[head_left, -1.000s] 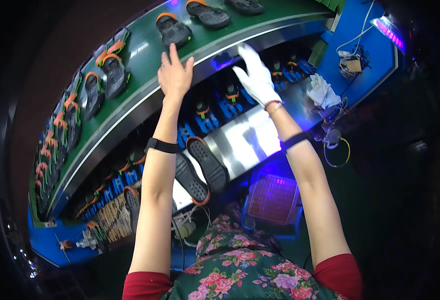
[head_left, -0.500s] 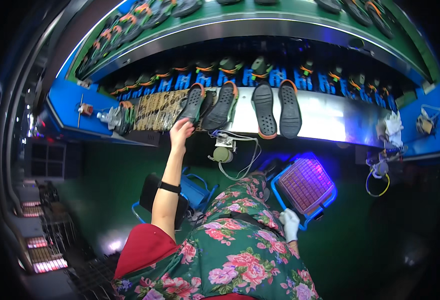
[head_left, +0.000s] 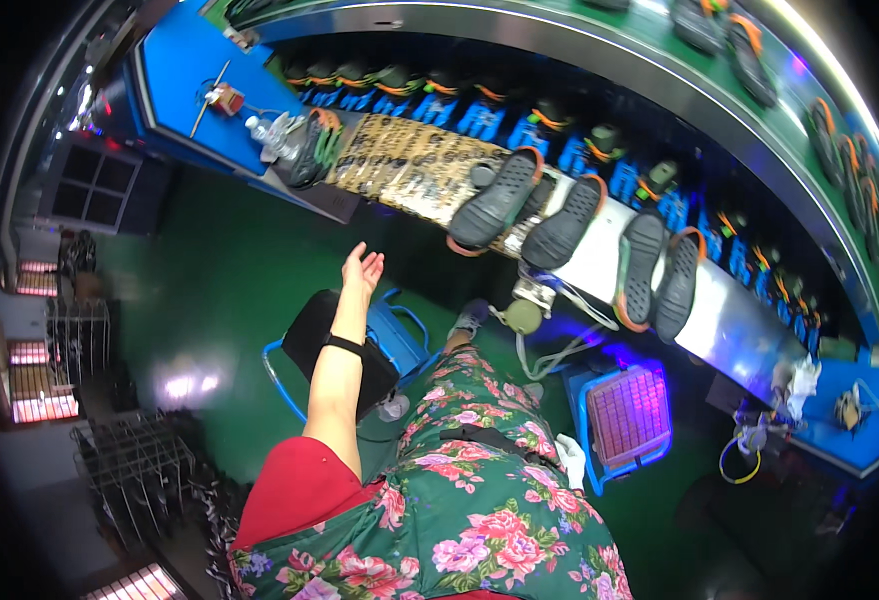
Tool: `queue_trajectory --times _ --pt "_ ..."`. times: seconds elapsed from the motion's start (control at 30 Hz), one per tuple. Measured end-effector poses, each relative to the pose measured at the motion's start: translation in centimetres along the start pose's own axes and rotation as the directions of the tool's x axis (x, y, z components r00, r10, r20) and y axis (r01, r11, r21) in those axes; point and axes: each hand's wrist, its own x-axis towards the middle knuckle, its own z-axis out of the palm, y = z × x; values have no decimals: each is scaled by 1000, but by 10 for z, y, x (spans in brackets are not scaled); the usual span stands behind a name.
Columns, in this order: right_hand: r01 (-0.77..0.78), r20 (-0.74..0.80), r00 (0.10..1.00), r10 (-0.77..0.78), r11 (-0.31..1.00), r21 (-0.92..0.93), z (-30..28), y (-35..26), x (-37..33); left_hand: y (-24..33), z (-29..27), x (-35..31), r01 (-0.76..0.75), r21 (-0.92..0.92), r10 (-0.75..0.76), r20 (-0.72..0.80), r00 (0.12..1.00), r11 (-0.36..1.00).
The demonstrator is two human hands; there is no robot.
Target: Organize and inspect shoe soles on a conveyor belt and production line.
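My bare left hand (head_left: 363,268) is held out over the green floor, fingers apart and nothing in it. Just beyond it runs a bench whose left part is covered with worn, patterned sheeting (head_left: 400,160). Several dark shoes lie sole-up along the bench's front edge; closest to my hand is a black-soled shoe (head_left: 497,200) with orange trim. To its right lies a second shoe (head_left: 567,223), then a pair on the bare metal (head_left: 642,268). My right hand (head_left: 572,461), in a white glove, hangs beside my floral apron; its fingers are too unclear to read.
Behind the bench stands a row of shoes on blue holders (head_left: 480,120). More shoes (head_left: 750,65) rest on a green upper belt. Below are a blue-framed chair with a black seat (head_left: 335,345) and a blue-framed stool (head_left: 628,415). A green round device (head_left: 523,316) with cables hangs under the bench.
The view has swung leftward. My left hand has come away from the leftmost sole-up shoe it was touching and is now open in the air. My right hand still hangs at my side.
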Motion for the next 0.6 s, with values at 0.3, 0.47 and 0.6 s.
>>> queue_trajectory --times 0.3,0.47,0.6 --pt "257 214 964 -155 743 -618 116 -90 49 196 -16 199 -34 51 39 -92 995 998" --pt "40 96 995 6 879 -476 151 -143 30 208 16 268 32 163 -15 -103 995 986" --pt "-146 -28 989 145 931 -335 163 -147 18 193 27 291 -91 -55 91 9 996 994"
